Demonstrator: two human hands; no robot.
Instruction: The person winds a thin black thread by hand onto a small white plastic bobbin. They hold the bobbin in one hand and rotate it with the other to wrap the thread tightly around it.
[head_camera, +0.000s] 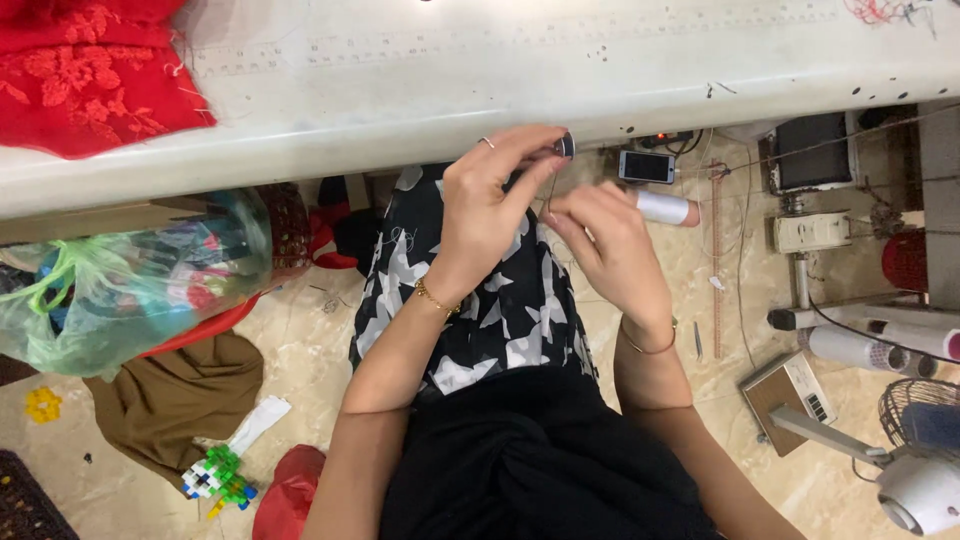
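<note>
My left hand (490, 205) is raised just below the edge of the white table (420, 80) and pinches a small dark bobbin (566, 146) between thumb and fingertips. A thin thread runs down from the bobbin to my right hand (612, 250), whose fingers are closed on it. Both hands hover over my lap, which is covered by black fabric with a white pattern (500, 300). A ring sits on a left finger and each wrist bears a bracelet.
Red lace fabric (85, 70) lies on the table's left end. On the floor are a green plastic bag (120, 290), brown cloth (175, 400), a phone (646, 166), a white thread cone (668, 208), more cones (870, 345), a small scale (790, 395) and a fan (920, 450).
</note>
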